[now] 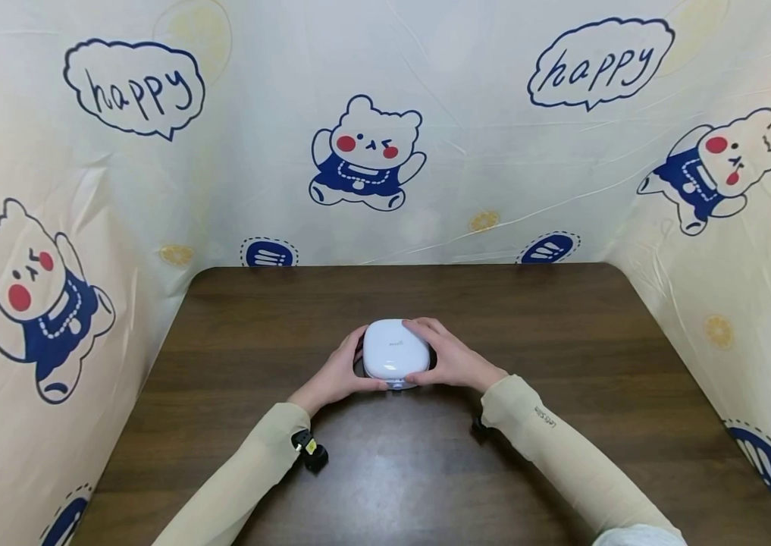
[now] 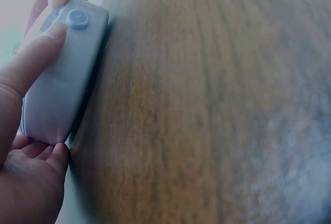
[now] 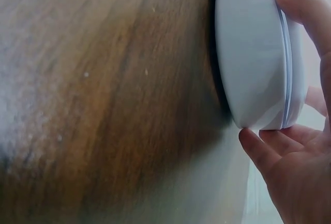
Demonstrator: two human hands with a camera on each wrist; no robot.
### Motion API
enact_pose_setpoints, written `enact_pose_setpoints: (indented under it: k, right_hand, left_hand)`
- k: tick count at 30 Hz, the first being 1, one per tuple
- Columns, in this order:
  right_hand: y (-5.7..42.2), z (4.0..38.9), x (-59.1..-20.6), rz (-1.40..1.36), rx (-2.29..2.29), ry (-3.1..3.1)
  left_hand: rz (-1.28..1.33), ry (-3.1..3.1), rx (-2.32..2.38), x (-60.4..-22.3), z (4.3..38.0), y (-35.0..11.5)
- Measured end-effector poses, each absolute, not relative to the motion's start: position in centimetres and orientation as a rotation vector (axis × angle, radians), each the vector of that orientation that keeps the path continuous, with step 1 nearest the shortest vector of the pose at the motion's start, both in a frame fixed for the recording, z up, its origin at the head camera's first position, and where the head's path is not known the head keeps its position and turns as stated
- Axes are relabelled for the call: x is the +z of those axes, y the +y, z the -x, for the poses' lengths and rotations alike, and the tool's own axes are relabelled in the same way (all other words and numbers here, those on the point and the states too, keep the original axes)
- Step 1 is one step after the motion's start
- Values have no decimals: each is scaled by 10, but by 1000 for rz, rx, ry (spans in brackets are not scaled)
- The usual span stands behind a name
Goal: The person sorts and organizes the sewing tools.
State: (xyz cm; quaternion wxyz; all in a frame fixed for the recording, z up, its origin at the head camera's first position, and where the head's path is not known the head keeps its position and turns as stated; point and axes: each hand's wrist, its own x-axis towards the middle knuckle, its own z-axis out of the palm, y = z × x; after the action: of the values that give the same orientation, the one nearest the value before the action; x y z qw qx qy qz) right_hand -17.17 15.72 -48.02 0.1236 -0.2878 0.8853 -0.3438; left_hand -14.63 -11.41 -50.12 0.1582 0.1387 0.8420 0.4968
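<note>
A white, rounded-square lidded box [image 1: 395,345] sits flat on the dark wooden table, with small faint lettering on its top. My left hand [image 1: 337,373] grips its left side, the thumb at the front near a small round ridged knob [image 2: 78,19] and the fingers round the side. From the other side my right hand [image 1: 459,362] holds the box, its thumb by the front seam and its fingers along the right wall. In the right wrist view a lid seam runs along the box [image 3: 253,53], and the lid looks closed. The far side of the box is hidden.
The brown wood-grain table [image 1: 255,318] has rounded far corners. A pale cloth [image 1: 467,167] printed with bears and "happy" bubbles hangs behind it and along both sides. A small black device [image 1: 313,455] is strapped at the left wrist.
</note>
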Motion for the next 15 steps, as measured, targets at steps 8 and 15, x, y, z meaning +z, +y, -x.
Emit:
enact_pose_setpoints:
  k: [8, 15]
  right_hand:
    - [158, 172, -482, 836, -999, 2572]
    - [158, 171, -483, 829, -1008, 2567]
  left_hand:
    - [-397, 2410, 1421, -503, 146, -114]
    - [-394, 2415, 1420, -502, 146, -114]
